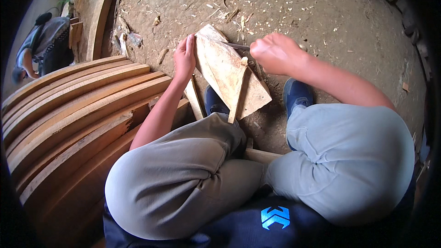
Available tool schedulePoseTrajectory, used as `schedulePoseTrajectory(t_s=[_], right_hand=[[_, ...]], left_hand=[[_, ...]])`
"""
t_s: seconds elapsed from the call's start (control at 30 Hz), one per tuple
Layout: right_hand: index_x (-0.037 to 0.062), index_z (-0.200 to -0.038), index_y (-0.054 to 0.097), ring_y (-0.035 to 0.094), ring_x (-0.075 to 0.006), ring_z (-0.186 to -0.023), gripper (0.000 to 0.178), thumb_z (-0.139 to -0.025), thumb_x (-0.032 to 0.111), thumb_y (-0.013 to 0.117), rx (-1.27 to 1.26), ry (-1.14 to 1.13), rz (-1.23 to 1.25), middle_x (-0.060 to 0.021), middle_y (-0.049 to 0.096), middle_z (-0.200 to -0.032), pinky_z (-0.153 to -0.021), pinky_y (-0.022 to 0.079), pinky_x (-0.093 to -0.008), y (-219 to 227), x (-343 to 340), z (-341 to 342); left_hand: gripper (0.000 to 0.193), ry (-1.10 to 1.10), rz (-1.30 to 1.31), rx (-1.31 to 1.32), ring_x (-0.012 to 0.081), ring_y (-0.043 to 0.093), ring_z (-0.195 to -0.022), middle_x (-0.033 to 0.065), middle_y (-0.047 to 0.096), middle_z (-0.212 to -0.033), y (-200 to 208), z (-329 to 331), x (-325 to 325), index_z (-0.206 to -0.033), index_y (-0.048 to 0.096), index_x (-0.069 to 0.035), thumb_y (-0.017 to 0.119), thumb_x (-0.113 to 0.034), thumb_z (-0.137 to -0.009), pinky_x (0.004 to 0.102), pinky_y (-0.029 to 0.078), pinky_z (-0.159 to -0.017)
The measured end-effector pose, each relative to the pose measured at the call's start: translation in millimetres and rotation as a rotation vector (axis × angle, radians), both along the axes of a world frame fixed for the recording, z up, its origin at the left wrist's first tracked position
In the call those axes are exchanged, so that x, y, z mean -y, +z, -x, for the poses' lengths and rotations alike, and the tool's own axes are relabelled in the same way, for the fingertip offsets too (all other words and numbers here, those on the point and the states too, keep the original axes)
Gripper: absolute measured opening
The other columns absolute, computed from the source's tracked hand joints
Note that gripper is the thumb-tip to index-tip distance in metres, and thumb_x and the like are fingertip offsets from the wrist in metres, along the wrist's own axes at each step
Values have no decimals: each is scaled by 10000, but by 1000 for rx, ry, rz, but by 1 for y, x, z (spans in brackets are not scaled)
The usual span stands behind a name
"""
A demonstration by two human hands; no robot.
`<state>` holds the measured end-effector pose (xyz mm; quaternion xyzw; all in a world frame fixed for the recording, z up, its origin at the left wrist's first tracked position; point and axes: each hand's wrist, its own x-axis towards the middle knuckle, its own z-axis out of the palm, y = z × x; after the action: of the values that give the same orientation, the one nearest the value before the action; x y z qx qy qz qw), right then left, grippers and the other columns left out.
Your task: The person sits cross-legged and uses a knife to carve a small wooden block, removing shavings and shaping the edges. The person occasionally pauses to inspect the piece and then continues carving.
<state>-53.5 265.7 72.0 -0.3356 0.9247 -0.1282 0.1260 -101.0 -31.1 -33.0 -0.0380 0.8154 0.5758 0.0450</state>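
Note:
A pale, rough-cut block of wood stands tilted on the ground between my feet. My left hand grips its upper left edge, fingers pressed together along the side. My right hand is closed in a fist around the handle of a narrow-bladed knife. That handle is hidden by my fingers. The dark metal blade points left, and its tip meets the upper part of the block. A thin wooden strip lies lengthwise against the block's near face.
Several long planks are stacked at my left. A person bends over at the far left, beside an upright board. Wood chips litter the dirt floor. My shoes flank the block.

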Motion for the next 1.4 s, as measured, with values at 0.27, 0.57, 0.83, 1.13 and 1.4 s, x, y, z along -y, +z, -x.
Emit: schedulePoseTrajectory(t_s=[0.27,0.57,0.83,1.13,1.4], right_hand=[[-54,-747,655,580,-278,-580,125,-799,10,560,456,13,98,-157,635,-676,-548,487,-399,-2,-12,49],[-22,-983,683,443,-79,-497,211,-990,142,550,1204,-272,606,5,515,-613,-484,380,-292,-53,-24,45],[71,-1116,706,691,-311,-777,226,-978,197,579,313,-164,255,-143,715,-861,-731,530,-438,-47,-30,45],[149,-1091,720,690,-348,-896,206,-930,134,592,192,-174,223,-107,726,-982,-781,544,-475,-57,-30,27],[124,-1031,715,691,-372,-883,220,-893,67,554,196,-165,279,-170,705,-914,-773,544,-486,-63,-31,28]], left_hand=[[368,-4,-105,-32,106,592,-941,71,678,-1008,-25,8,12,-1141,689,48,529,-276,-1070,255,471,-849],[384,-21,-78,-25,111,593,-941,79,665,-1024,-19,5,10,-1163,682,60,525,-279,-1071,255,470,-853],[398,-17,-131,18,97,595,-903,42,680,-984,-16,3,11,-1130,682,60,529,-302,-1070,245,472,-823],[410,39,-145,13,75,600,-913,37,694,-1012,-4,-1,-1,-1141,662,61,525,-319,-1072,233,479,-819],[403,32,-160,16,65,585,-886,24,685,-990,1,-3,-3,-1119,664,55,520,-319,-1076,226,471,-800]])
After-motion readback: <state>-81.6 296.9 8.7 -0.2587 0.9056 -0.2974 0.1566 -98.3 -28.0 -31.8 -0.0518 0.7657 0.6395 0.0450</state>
